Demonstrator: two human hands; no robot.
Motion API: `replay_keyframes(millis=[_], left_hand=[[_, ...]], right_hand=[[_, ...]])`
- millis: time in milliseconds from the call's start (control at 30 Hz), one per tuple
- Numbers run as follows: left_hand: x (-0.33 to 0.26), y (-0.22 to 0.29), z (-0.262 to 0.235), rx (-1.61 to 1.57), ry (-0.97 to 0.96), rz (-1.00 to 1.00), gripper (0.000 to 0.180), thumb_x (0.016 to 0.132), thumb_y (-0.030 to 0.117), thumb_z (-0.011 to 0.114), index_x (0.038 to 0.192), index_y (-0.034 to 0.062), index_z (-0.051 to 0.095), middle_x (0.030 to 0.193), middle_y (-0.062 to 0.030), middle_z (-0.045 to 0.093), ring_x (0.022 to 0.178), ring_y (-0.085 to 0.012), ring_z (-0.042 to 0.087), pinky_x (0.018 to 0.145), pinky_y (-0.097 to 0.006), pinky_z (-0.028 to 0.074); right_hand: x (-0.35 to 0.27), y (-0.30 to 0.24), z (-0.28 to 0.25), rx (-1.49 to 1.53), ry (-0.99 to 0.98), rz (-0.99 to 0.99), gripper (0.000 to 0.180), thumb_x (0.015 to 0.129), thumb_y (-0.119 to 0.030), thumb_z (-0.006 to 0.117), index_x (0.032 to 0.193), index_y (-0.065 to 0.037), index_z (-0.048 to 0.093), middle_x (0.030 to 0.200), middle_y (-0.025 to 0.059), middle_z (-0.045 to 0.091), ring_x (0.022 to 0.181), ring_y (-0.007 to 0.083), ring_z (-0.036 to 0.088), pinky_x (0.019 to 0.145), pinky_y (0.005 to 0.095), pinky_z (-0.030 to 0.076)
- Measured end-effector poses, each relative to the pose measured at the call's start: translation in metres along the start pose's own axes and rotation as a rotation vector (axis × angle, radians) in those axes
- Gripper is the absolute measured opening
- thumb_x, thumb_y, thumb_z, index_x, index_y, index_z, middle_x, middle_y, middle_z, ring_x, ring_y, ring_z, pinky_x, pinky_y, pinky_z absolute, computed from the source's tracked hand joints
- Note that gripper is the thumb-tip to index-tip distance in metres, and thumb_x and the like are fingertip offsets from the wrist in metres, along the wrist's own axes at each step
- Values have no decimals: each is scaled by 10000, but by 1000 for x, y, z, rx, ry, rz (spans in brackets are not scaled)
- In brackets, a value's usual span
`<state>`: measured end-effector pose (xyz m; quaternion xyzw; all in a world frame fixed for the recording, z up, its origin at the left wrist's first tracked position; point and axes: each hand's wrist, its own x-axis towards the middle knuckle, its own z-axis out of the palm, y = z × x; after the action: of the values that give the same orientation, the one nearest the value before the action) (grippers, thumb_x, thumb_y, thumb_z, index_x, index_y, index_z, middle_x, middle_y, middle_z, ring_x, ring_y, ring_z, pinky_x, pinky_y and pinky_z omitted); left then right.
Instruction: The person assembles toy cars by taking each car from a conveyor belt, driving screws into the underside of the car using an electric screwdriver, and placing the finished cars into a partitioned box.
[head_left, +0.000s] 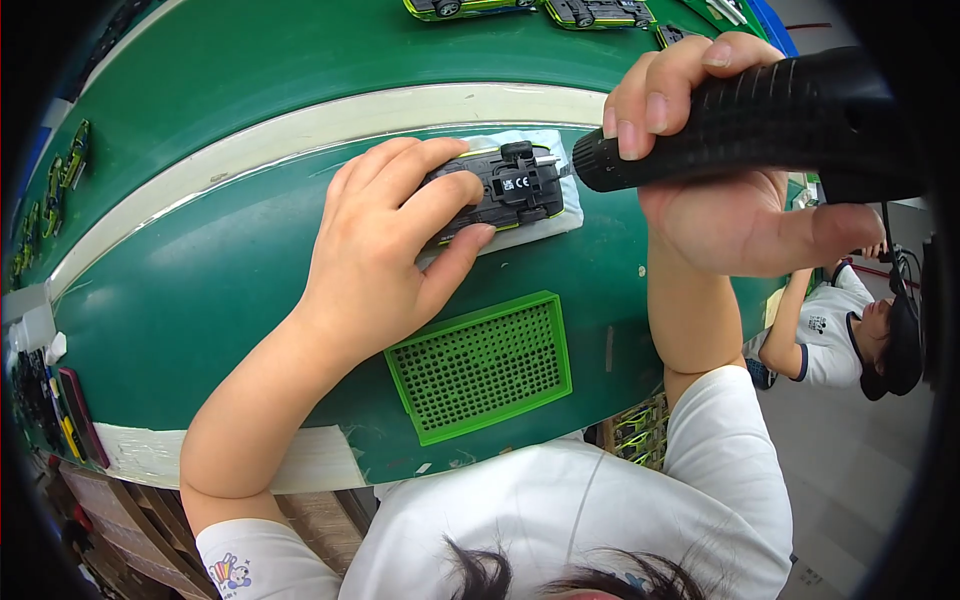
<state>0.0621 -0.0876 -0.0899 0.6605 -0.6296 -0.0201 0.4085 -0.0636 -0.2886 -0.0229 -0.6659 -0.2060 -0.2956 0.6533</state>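
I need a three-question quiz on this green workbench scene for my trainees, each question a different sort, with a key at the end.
1. Multiple choice: what does the right hand hold?
a) a paper cup
b) a black cylindrical handheld tool
c) a pair of scissors

2. True or false: the left hand holds a black-bottomed toy car, underside up, on a pale blue pad.

3. Fill the gap: the green rectangular perforated plastic tray lies ____ to the person's body than the toy car does.

Key: 1. b; 2. true; 3. closer.
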Motion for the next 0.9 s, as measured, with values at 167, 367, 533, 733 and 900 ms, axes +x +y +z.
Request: replay_keyframes(millis=[167,367,533,733,900], left_hand=[[7,3,4,-18,10,-46,250,757,79,751,965,52,616,1205,-113,628,1123,-347,560,981,-430,412],[9,6,6,-53,17,-136,235,765,81,738,961,45,613,1184,-114,635,1117,-346,560,980,-421,412],[12,8,7,-78,31,-139,230,761,80,739,949,36,614,1166,-120,641,1114,-347,563,975,-424,418],[12,8,7,-90,40,-138,224,757,75,738,939,30,616,1152,-127,647,1107,-350,569,971,-426,423],[13,10,8,-76,39,-119,225,758,76,739,941,33,616,1158,-125,647,1105,-348,570,969,-427,422]], right_hand=[[2,-3,-6,-59,-57,-29,1140,667,-987,362,1234,-2,453,912,132,558,703,204,569,635,337,494],[9,-5,-3,-85,-101,15,1139,657,-986,382,1228,-2,444,913,133,563,695,196,572,622,324,495],[11,-11,-6,-73,-138,36,1117,663,-974,412,1223,-7,444,912,120,565,699,186,572,605,310,490],[10,-9,-8,7,-154,61,1106,672,-966,420,1221,-7,449,916,116,569,699,181,574,593,301,485],[14,-9,-13,56,-168,81,1098,677,-962,424,1220,-7,451,920,113,572,699,177,574,584,295,483]])
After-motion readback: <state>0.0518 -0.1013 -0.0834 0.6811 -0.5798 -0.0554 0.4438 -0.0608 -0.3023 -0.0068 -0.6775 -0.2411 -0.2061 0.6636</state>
